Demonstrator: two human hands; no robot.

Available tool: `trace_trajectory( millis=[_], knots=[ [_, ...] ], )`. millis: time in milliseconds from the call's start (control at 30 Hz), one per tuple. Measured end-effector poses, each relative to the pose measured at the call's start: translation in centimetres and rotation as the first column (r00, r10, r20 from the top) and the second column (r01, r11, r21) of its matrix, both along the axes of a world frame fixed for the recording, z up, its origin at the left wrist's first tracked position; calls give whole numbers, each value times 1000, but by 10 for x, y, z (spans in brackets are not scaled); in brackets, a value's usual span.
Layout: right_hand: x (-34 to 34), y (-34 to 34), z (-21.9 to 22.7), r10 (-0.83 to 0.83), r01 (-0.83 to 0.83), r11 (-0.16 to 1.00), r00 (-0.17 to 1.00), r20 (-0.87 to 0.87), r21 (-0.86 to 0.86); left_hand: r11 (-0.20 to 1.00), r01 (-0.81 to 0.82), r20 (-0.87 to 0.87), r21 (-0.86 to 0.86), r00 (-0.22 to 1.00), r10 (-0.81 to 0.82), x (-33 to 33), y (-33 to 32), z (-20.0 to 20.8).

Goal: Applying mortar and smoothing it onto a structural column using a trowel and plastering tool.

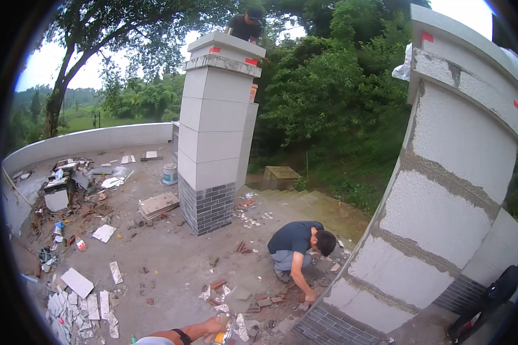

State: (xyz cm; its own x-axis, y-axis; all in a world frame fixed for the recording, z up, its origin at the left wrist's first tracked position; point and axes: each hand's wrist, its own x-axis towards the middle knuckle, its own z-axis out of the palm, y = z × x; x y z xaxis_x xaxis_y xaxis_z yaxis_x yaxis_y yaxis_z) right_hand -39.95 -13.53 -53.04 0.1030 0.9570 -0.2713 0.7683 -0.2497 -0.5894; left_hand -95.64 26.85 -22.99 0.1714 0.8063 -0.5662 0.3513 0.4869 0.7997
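Note:
My left hand reaches in from the lower edge, with a black band round the wrist. Its fingers are closed on a yellow and silver object, whose kind I cannot make out and whose lower part is cut off by the frame edge. Beside the hand lie broken white stone-like pieces and reddish brick fragments. My right hand is out of view.
A crouching co-worker reaches down beside the tall tiled pillar on the right. Another person is behind the top of the farther pillar; a third stands far right. Tile scraps litter the left; a bucket stands behind.

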Motion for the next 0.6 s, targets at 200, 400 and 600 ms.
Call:
trace_trajectory(
  millis=[200, 400, 600],
  knots=[
    [69, -119, 0, 162, -154, 987, 961, 222, -55, 998, -19, 232, -59, 972, 32, 55, -77, 64],
    [98, -152, -2, 301, -290, 953, 900, 314, -83, 997, 71, 110, 7, 991, -71, 82, -114, 73],
    [72, -138, -17, 237, -245, 967, 965, 109, 65, 995, 98, 170, 1, 981, -97, 87, -123, 6]
  ],
)
